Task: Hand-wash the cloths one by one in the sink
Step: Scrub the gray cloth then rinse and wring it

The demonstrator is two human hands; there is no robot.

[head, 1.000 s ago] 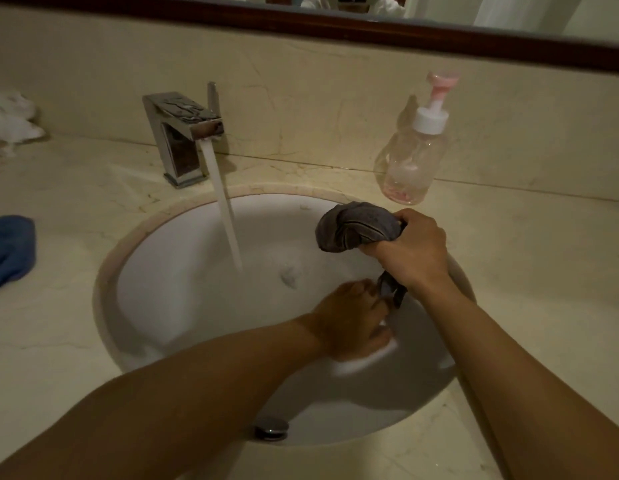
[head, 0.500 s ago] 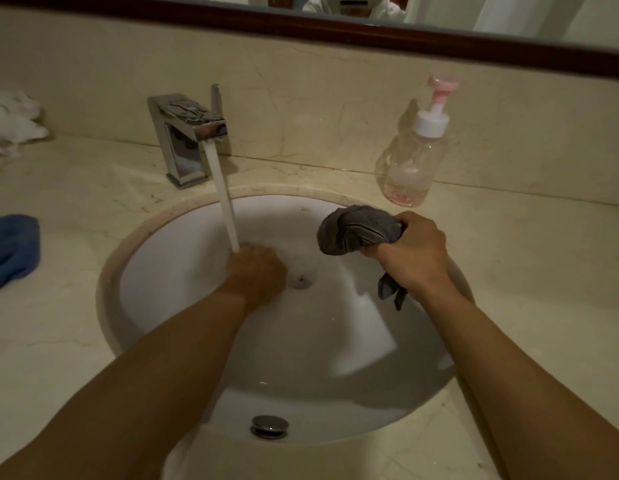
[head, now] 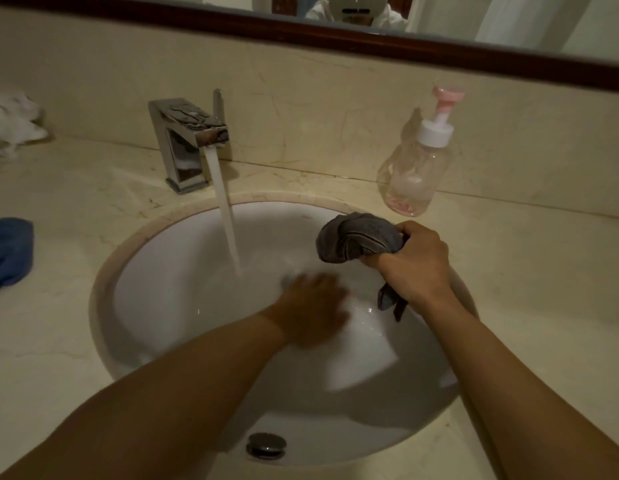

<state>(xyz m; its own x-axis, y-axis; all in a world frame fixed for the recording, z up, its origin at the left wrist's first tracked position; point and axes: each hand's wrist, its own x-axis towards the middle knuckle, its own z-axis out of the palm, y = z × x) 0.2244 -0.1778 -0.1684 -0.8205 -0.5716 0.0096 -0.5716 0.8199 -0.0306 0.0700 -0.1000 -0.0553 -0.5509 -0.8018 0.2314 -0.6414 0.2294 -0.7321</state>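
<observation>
wrung grey cloth point(head: 358, 241) above white sink point(head: 169, 271)

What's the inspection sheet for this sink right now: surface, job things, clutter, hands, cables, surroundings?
Surface: pale stone counter with a white sink set in it; tap running into the basin.
Job's things: grey cloth bunched above the basin; blue cloth on the counter at the left edge; white cloth crumpled at the back left.
Clutter: pump soap bottle on the counter right of the tap, little liquid left.
Hands: right hand grips the grey cloth, one end hanging below the fist; left hand low in the basin near the stream, motion-blurred, grip unreadable.
Cables: nothing seen.
Surroundings: stone backsplash; dark-framed mirror above.
</observation>
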